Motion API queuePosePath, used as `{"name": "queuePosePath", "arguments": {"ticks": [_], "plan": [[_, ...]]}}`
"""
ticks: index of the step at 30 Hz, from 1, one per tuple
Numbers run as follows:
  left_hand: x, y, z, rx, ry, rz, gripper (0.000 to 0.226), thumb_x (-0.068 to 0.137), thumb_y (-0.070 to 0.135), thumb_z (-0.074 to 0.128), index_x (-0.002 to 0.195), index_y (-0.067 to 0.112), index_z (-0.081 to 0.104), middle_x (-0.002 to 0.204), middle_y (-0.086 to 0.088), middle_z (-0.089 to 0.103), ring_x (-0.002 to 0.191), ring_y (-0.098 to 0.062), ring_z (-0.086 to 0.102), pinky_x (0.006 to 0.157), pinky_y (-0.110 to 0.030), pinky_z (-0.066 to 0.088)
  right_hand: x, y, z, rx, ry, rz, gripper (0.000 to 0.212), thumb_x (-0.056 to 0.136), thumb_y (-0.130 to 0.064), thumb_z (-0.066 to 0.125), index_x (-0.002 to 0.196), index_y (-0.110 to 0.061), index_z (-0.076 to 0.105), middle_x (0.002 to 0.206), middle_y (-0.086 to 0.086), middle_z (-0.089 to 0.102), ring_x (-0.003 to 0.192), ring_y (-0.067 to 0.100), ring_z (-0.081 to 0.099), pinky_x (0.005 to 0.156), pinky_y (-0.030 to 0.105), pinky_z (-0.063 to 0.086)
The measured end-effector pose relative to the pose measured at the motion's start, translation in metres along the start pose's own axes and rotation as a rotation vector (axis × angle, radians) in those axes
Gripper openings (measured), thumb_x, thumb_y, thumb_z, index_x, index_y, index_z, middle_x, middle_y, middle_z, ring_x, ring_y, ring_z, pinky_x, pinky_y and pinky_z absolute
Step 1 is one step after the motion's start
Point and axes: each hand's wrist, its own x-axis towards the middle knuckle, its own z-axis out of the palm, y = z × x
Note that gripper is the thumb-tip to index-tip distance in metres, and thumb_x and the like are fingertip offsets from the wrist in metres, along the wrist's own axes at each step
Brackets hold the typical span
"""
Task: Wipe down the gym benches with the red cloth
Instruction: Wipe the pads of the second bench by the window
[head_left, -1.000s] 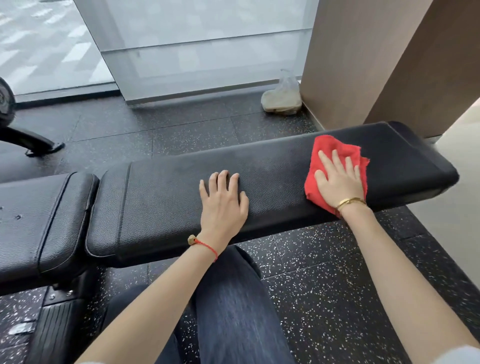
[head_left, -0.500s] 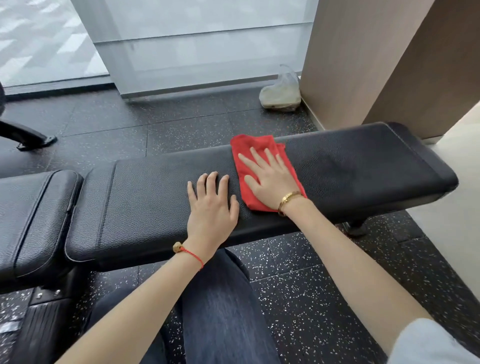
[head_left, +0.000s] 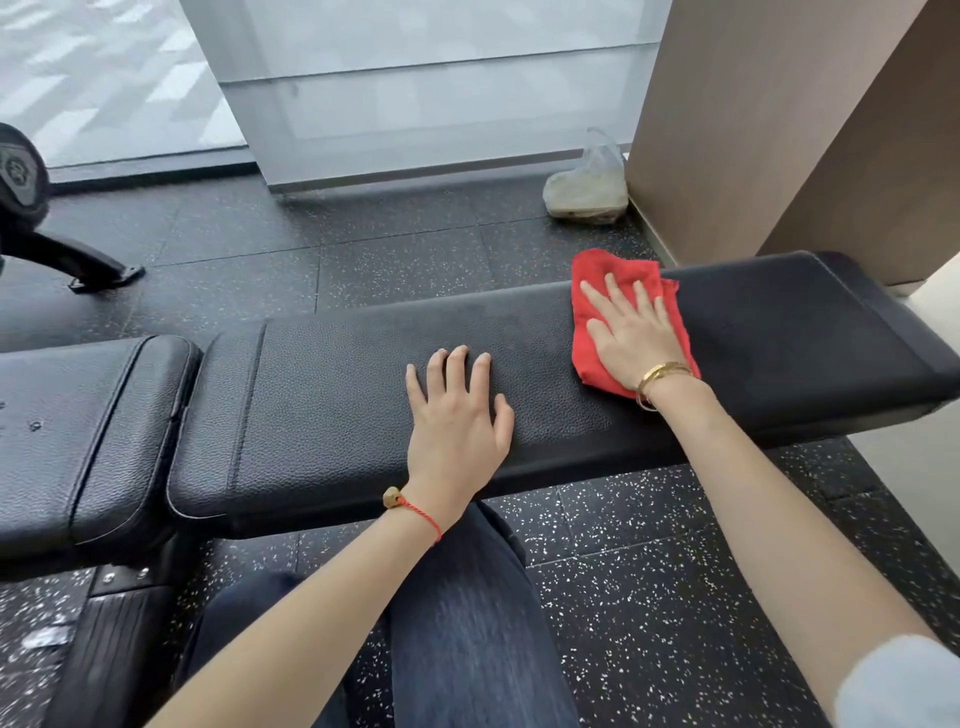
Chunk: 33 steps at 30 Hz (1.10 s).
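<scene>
A long black padded gym bench (head_left: 332, 395) runs across the view from left to right. The red cloth (head_left: 621, 273) lies flat on its right half, near the far edge. My right hand (head_left: 631, 332) presses down on the cloth with the fingers spread, covering its middle. My left hand (head_left: 457, 421) rests flat on the bare pad at the bench's middle, fingers apart, holding nothing. A separate black seat pad (head_left: 78, 426) adjoins the bench at the left.
A clear plastic bag (head_left: 587, 192) with something pale in it sits on the speckled floor by the brown wall (head_left: 753, 130). A black machine foot (head_left: 83, 260) stands at far left. Glass panels run behind. My dark-trousered knee (head_left: 467, 623) is under the bench's front edge.
My right hand swept the cloth left to the bench's middle beside my left hand, then back right toward the far edge. My left hand stayed flat in place.
</scene>
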Motion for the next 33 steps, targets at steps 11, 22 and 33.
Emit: {"name": "queuePosePath", "arguments": {"ticks": [11, 22, 33], "plan": [[-0.01, -0.021, -0.019, -0.262, 0.062, -0.116, 0.054, 0.083, 0.019, 0.047, 0.135, 0.008, 0.054, 0.146, -0.008, 0.05, 0.143, -0.03, 0.034, 0.12, -0.05, 0.021, -0.01, -0.124, 0.026, 0.043, -0.052, -0.347, 0.052, 0.103, -0.032, 0.026, 0.153, -0.039, 0.014, 0.163, -0.007, 0.006, 0.15, 0.023, -0.001, 0.121, 0.042, -0.005], [-0.094, -0.234, -0.071, -0.136, 0.344, -0.525, 0.041, 0.088, 0.012, 0.055, 0.129, 0.009, 0.058, 0.138, -0.01, 0.054, 0.135, -0.033, 0.04, 0.115, -0.055, 0.027, -0.018, -0.258, 0.054, 0.11, -0.088, -0.597, 0.051, 0.104, -0.03, 0.024, 0.154, -0.035, 0.015, 0.162, -0.01, 0.01, 0.151, 0.022, 0.001, 0.121, 0.04, -0.005], [-0.131, -0.388, -0.099, -0.027, 0.39, -0.722, 0.043, 0.092, 0.009, 0.052, 0.134, 0.008, 0.052, 0.143, -0.013, 0.048, 0.137, -0.033, 0.035, 0.117, -0.056, 0.021, -0.074, -0.405, 0.085, 0.241, -0.222, -1.03, 0.049, 0.105, -0.027, 0.026, 0.153, -0.032, 0.02, 0.16, -0.014, 0.016, 0.15, 0.016, 0.005, 0.122, 0.035, 0.0]]}}
